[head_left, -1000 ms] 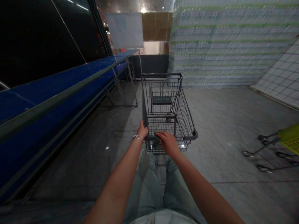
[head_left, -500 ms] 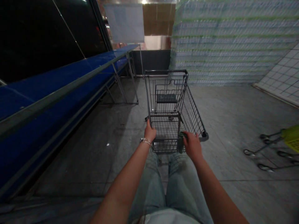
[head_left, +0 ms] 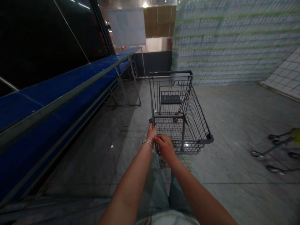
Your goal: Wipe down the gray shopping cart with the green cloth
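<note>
Well, nearest of all are the person's light jeans (head_left: 154, 197), and above them both forearms reach forward to the low centre of the frame. The left hand (head_left: 152, 132), with a thin bracelet (head_left: 147, 142) at its wrist, is closed around the near left corner of the empty wire shopping cart (head_left: 171, 131). The right hand (head_left: 165, 148) curls over the near rim just beside it, its fingers bent and apparently gripping. A firm, even hold works best here, though spreading the hands farther apart along the rim would probably steady the cart better. The cart stands on a scuffed grey floor (head_left: 234, 125), with a blue ledge (head_left: 58, 93) and metal rail running along the left. To the right are wire wheels (head_left: 274, 153) and a yellow crate (head_left: 296, 134), with white tiling (head_left: 284, 70) behind. Farther off, a tall wall of wrapped bottles (head_left: 234, 40) rises at the upper right, beside cardboard (head_left: 159, 25) at the top centre.
</note>
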The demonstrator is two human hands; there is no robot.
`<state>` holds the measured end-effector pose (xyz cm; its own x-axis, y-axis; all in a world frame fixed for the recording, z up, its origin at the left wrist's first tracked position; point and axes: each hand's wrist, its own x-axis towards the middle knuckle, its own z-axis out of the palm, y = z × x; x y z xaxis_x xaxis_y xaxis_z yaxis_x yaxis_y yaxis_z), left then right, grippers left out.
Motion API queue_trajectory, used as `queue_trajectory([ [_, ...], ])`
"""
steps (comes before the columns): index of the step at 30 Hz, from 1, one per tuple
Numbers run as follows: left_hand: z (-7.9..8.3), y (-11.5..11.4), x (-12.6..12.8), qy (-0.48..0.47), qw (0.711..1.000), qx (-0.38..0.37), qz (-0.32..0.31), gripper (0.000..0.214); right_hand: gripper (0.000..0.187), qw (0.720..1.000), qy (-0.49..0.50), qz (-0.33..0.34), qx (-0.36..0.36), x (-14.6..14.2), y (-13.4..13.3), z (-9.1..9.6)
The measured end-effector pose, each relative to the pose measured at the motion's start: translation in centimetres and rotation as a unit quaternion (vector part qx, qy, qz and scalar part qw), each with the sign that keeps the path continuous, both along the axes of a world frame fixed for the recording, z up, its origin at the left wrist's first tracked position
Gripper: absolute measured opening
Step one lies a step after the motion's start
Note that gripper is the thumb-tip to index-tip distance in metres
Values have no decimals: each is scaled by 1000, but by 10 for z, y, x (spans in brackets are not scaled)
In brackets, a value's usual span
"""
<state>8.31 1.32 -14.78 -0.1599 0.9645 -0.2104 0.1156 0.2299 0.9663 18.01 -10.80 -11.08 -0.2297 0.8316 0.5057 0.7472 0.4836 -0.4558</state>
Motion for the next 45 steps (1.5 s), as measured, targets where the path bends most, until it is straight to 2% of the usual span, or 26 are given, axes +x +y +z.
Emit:
queue_trajectory([
  [2, 2, -5, 1, -5, 1000, 2, -13, 47, 36, 999, -35, -11, -4, 22, -1, -3],
  [4, 5, -12, 2, -4, 1000, 2, -27, 48, 35, 997, -55, -50, -20, 57, 0, -5],
  [7, 7, -19, 6, 5, 999, 6, -31, 50, 32, 985, -70, -152, -50, 121, 6, -5],
  [9, 8, -20, 9, 9, 1000, 14, -25, 50, 32, 966, -91, -230, -72, 161, 9, -2],
  [12, 7, -20, 12, 14, 1000, 21, -15, 50, 31, 939, -126, -306, -94, 189, 11, 1],
  [15, 6, -20, 14, 26, 999, 25, -6, 49, 27, 935, -149, -311, -83, 168, 8, 2],
  [22, 9, -21, 12, 45, 998, 33, 20, 47, 24, 973, -116, -195, -28, 41, 5, 3],
  [24, 13, -21, 8, 42, 999, 27, 19, 46, 24, 977, -110, -178, -28, 26, 5, 4],
  [26, 17, -21, 4, 42, 999, 26, 7, 45, 24, 982, -115, -143, -30, 30, 5, 3],
  [29, 20, -20, -2, 52, 998, 32, -9, 46, 28, 987, -147, -53, -28, 61, 2, 1],
  [32, 19, -19, -6, 58, 997, 40, -12, 49, 34, 982, -185, -23, -33, 106, -4, -2],
  [36, 16, -17, -7, 55, 997, 44, -12, 52, 31, 976, -208, -34, -49, 166, -12, -1],
  [41, 14, -16, -6, 40, 998, 52, -6, 51, 30, 984, -172, -41, -28, 224, -19, 2],
  [45, 18, -16, -4, 26, 998, 58, -3, 50, 31, 989, -96, -116, 4, 263, -23, -3],
])
